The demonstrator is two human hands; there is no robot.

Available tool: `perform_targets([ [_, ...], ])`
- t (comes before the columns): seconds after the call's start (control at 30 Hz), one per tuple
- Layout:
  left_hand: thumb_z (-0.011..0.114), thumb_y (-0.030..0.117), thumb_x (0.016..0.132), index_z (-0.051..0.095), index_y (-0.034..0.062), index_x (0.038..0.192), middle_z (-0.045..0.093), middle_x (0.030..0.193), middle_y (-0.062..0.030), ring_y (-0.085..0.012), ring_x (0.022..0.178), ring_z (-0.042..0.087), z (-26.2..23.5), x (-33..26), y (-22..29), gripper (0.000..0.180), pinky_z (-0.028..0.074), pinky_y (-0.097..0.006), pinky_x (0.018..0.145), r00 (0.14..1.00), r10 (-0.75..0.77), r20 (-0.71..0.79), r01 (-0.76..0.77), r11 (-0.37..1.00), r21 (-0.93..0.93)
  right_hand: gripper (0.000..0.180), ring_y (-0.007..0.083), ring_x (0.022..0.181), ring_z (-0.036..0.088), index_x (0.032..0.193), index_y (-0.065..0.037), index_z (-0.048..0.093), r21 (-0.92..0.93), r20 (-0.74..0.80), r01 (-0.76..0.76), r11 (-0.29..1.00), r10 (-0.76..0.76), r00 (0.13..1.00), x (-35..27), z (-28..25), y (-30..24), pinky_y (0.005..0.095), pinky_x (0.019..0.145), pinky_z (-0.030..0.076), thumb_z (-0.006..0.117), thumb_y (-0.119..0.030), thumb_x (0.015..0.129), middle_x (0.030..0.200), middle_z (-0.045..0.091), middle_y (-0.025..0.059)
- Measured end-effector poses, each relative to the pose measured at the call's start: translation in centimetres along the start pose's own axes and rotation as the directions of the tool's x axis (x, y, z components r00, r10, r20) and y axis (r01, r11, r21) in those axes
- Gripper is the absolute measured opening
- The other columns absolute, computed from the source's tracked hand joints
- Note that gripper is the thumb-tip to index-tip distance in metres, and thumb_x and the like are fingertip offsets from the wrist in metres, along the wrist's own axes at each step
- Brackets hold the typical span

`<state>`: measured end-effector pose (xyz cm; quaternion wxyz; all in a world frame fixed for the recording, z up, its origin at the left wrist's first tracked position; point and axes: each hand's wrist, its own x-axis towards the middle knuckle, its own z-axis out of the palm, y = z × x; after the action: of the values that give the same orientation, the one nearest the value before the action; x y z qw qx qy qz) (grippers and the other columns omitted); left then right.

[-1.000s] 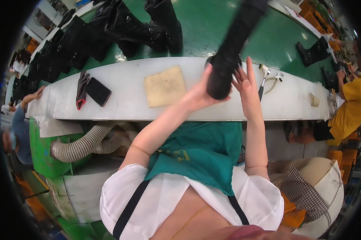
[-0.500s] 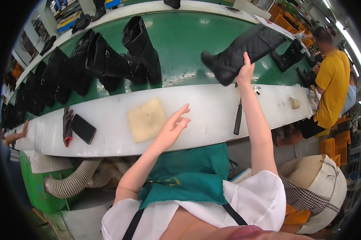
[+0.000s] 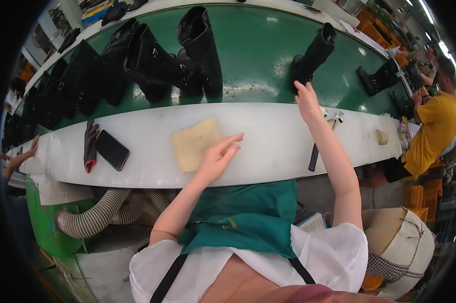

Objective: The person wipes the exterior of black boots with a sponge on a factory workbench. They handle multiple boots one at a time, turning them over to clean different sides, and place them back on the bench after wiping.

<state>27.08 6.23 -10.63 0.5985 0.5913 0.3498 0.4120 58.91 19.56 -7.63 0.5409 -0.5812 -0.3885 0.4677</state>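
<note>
A black boot (image 3: 316, 53) stands upright on the green belt. Just in front of its foot is my right hand (image 3: 307, 101), fingers apart and nothing held in them; whether a fingertip still touches the boot I cannot tell. My left hand (image 3: 220, 157) hovers over the white worktop beside a tan square pad (image 3: 195, 144), its fingers stretched out and holding nothing. Under my right forearm lies a hammer (image 3: 314, 157) with a black handle, partly hidden by the arm.
Several black boots (image 3: 200, 55) crowd the belt (image 3: 258, 40) at left; another boot (image 3: 379, 78) lies farther right. A phone (image 3: 112, 150) and dark glove (image 3: 90, 144) rest on the worktop (image 3: 268, 166). A co-worker in yellow (image 3: 435, 126) stands at right; another person's hand (image 3: 32, 149) touches the left end.
The boot that my right hand held tilted in the air now stands on the belt, let go. My right hand's fingers have opened. My left hand stays open over the worktop.
</note>
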Motion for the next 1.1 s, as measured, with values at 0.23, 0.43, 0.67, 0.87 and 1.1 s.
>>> perform_targets([
  [0.23,0.049,0.012,0.094,0.056,0.0065,0.124,0.061,0.114,-0.0099,-0.0178,0.099,0.06,-0.5,-0.1,-0.7,0.031,0.049,-0.029,0.081,0.996,0.087,0.006,-0.087,0.987,0.136,0.106,0.033,0.138,0.023,0.147,-0.002,0.001,-0.366,0.358,0.448,0.816,-0.32,0.877,-2.7,20.1,-1.4,0.0367,0.109,0.025,0.072,-0.04,0.077,0.149,0.018,0.0247],
  [0.43,0.053,0.017,0.091,0.058,0.0059,0.12,0.06,0.113,-0.013,-0.0248,0.105,0.057,-1.8,-1.1,0.1,0.031,0.043,-0.038,0.093,0.965,0.261,-0.036,-0.215,0.859,0.465,0.073,0.0337,0.115,0.053,0.14,0.0,0.026,-0.293,0.1,0.377,0.878,-0.364,0.926,4.9,22.7,2.0,0.0396,0.097,0.04,0.058,-0.039,0.088,0.123,0.055,0.021],
  [0.67,0.056,0.024,0.089,0.047,0.0044,0.131,0.038,0.138,-0.0213,-0.0367,0.127,0.038,-3.4,-1.2,-1.8,0.047,0.025,-0.049,0.108,0.901,0.384,-0.205,-0.023,0.513,0.858,0.044,0.025,0.113,0.053,0.126,-0.003,0.047,0.455,0.096,-0.038,0.89,-0.007,0.995,1.9,9.9,-0.1,0.0471,0.097,0.039,0.05,-0.034,0.095,0.124,0.054,0.0097],
  [0.87,0.039,0.041,0.097,0.022,0.0045,0.145,0.027,0.148,-0.0175,-0.0313,0.136,0.028,0.6,0.6,0.7,0.063,0.021,-0.042,0.111,0.988,0.031,-0.153,-0.051,0.99,-0.133,0.048,0.0229,0.123,0.046,0.132,-0.004,0.044,0.566,0.13,0.055,0.823,-0.155,0.979,-10.8,5.0,-0.2,0.0387,0.106,0.032,0.035,-0.038,0.099,0.132,0.05,0.0086],
  [1.1,0.023,0.055,0.097,0.018,-0.0007,0.144,0.027,0.148,-0.0117,-0.0235,0.135,0.029,3.3,2.8,-2.0,0.073,0.023,-0.035,0.111,0.973,-0.086,-0.212,-0.039,0.851,-0.523,0.07,0.0252,0.133,0.033,0.142,-0.003,0.027,0.277,0.08,0.573,0.772,-0.612,0.787,-19.3,0.2,15.8,0.0418,0.111,0.023,0.043,-0.05,0.093,0.144,0.035,0.0095],
])
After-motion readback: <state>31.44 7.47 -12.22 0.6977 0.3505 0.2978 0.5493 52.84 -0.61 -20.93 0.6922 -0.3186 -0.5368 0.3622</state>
